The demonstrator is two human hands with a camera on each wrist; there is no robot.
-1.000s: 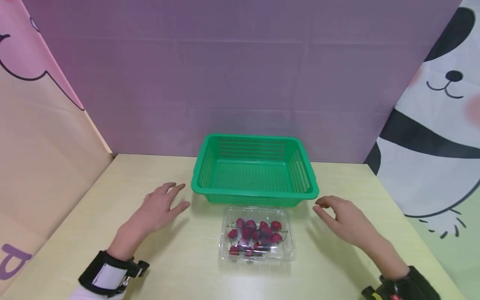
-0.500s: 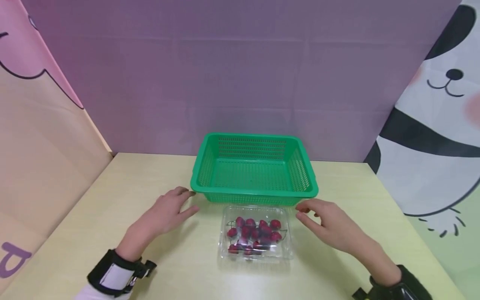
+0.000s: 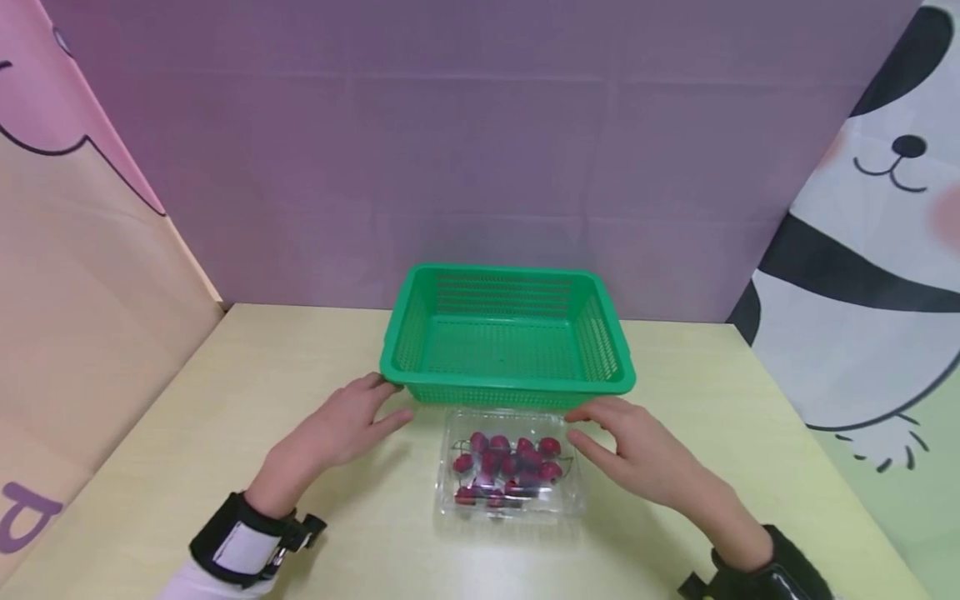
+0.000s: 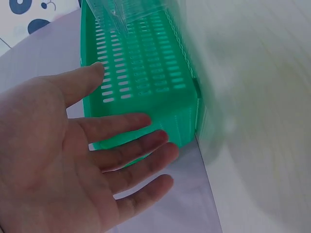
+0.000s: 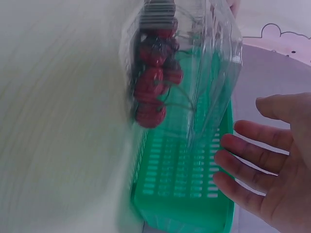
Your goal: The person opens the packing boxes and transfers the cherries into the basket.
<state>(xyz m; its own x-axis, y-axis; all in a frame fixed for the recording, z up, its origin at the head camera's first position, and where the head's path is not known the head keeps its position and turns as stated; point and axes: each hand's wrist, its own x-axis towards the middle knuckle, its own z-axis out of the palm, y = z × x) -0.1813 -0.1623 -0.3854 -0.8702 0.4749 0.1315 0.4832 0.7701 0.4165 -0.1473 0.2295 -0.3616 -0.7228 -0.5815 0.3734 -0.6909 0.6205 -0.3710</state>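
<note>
A clear plastic clamshell box (image 3: 453, 479) with several red cherries (image 3: 528, 457) inside lies on the table, its lid down. Behind it stands a green slotted basket (image 3: 502, 385), with nothing in it. My left hand (image 3: 348, 425) reaches toward the basket's front left corner, fingers spread and holding nothing. On the other side, my right hand (image 3: 637, 450) hovers at the box's right far corner, thumb and index fingertips right at its edge. The right wrist view shows that hand's fingers (image 5: 252, 162) straight and apart from the box. In the left wrist view the palm faces the basket.
The light wooden table (image 3: 360, 542) ends at a purple cloth backdrop (image 3: 480, 167). A panda print (image 3: 862, 275) hangs at the right, a pink and beige cloth (image 3: 90, 275) at the left. Both wrists wear black straps (image 3: 240, 542).
Both hands have moved inward: the left rightward toward the basket's corner, the right leftward up to the box's corner. The box and basket stay in place.
</note>
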